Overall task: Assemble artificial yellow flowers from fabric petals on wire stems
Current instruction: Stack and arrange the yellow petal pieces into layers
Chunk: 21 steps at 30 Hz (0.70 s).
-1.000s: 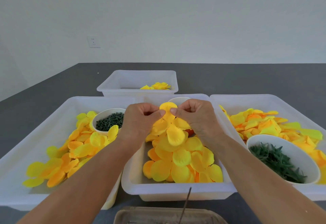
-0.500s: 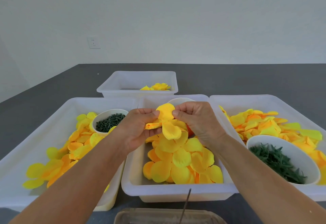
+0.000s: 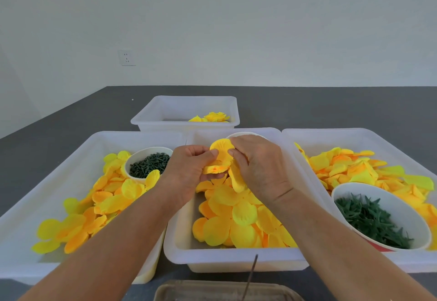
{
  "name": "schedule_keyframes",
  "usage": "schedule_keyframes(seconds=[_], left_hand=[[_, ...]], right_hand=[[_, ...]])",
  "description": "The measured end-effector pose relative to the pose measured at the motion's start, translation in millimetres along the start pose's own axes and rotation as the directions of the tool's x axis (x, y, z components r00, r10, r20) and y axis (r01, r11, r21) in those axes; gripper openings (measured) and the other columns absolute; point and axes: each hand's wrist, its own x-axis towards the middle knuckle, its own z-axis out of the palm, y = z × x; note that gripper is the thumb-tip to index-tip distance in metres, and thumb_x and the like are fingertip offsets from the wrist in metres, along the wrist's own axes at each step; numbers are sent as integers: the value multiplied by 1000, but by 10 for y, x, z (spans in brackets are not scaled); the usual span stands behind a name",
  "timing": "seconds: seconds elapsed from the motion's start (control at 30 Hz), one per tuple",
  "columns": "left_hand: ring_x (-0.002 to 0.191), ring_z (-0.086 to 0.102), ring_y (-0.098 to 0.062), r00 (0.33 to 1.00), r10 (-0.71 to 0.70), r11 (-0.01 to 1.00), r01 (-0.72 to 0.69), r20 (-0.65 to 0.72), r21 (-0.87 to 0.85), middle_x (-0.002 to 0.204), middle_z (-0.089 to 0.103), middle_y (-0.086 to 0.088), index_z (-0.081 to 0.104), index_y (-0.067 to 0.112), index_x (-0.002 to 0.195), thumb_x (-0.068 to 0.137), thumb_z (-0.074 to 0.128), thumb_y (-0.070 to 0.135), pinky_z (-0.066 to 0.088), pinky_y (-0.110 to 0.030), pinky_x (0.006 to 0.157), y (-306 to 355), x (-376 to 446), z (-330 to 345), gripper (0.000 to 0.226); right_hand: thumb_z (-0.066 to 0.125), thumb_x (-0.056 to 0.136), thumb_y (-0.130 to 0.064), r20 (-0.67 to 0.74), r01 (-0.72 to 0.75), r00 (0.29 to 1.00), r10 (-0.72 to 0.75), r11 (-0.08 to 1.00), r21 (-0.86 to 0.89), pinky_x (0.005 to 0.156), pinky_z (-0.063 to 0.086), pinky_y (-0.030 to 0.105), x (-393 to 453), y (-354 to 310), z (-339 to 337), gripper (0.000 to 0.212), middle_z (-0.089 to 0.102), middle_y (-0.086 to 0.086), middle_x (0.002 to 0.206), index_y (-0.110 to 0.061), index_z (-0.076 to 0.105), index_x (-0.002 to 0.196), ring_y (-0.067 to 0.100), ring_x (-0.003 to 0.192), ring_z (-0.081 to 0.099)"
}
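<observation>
Head view: your left hand [image 3: 189,173] and right hand [image 3: 261,170] both pinch a yellow petal cluster [image 3: 221,158] over the middle tray [image 3: 234,257] of petals.

Head camera looks forward-down, close over trays [image 3: 231,257].

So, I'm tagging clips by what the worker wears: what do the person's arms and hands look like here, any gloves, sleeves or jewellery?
Both forearms are bare up to the bottom edge of the picture, with no sleeve showing. The left hand and right hand wear no gloves. No ring, watch or bracelet can be seen on the fingers and wrists that show, and no tape or marking.
</observation>
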Motion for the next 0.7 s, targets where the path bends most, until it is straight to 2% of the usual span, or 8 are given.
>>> schedule_keyframes(seconds=[0.03, 0.1, 0.17, 0.27, 0.37, 0.5, 0.6, 0.7], left_hand=[[57, 67, -17, 1000, -3, 1000, 3, -3, -10, 74, 68, -15, 64, -6, 87, 89, 57, 5, 55, -24, 51, 0, 2, 0, 13], [57, 67, -18, 1000, -7, 1000, 7, -10, -19, 77, 67, -18, 63, -9, 91, 89, 57, 5, 55, -24, 51, 0, 2, -4, 16], [57, 67, -18, 1000, -8, 1000, 7, -12, -23, 78, 67, -19, 63, -9, 89, 89, 57, 5, 55, -23, 50, -2, 1, -8, 15], [56, 67, -18, 1000, -1, 1000, 1, -6, -13, 77, 67, -17, 64, -7, 89, 88, 58, 6, 54, -23, 50, -9, 0, -9, 15], [55, 67, -16, 999, 32, 998, -32, 2, 49, 74, 68, -15, 65, -6, 89, 89, 57, 6, 54, -23, 50, -27, -5, -10, 14], [56, 67, -18, 994, 107, 982, -108, 12, 157, 69, 69, -11, 69, 0, 87, 88, 59, 5, 56, -27, 51, -55, -27, -7, 11], [61, 65, -22, 991, 130, 968, -132, 21, 216, 76, 68, -16, 69, -1, 92, 88, 60, 8, 57, -30, 54, -62, -23, 6, 14], [59, 65, -20, 993, 117, 984, -117, 9, 136, 75, 67, -16, 69, -1, 89, 90, 57, 18, 55, -27, 51, -36, -24, 19, 22]], right_hand=[[56, 92, -12, 16, 20, 1000, -19, 999, -47, 86, 48, 47, 10, -29, -14, 23, 68, 19, 104, 3, 67, 104, 35, 99, 61], [63, 84, -7, -4, 73, 997, -74, 990, -123, 71, 55, 49, 6, -69, -36, 16, 69, 21, 90, 6, 69, 92, 39, 83, 65], [72, 73, -3, -61, 91, 993, -101, 984, -156, 58, 57, 47, -5, -89, -51, 14, 69, 21, 78, 7, 70, 83, 38, 69, 66], [79, 67, -2, -120, 118, 983, -142, 975, -186, 56, 54, 38, 6, -83, -67, 14, 65, 18, 74, 4, 68, 75, 35, 66, 62], [78, 65, -1, -148, 118, 979, -140, 982, -150, 57, 51, 36, 4, -84, -65, 15, 60, 17, 70, 3, 64, 70, 34, 64, 58], [78, 68, -8, -154, 60, 986, -70, 996, -70, 55, 46, 37, -5, -40, -75, 21, 57, 15, 67, 1, 60, 67, 32, 62, 54], [77, 70, -8, -171, 14, 985, -7, 999, 39, 54, 43, 35, 1, -35, -72, 22, 56, 13, 61, 1, 58, 63, 29, 57, 52], [75, 73, -6, -172, -79, 979, 105, 985, 152, 55, 41, 34, 14, -60, -39, 20, 54, 9, 58, 3, 59, 63, 25, 55, 47]])
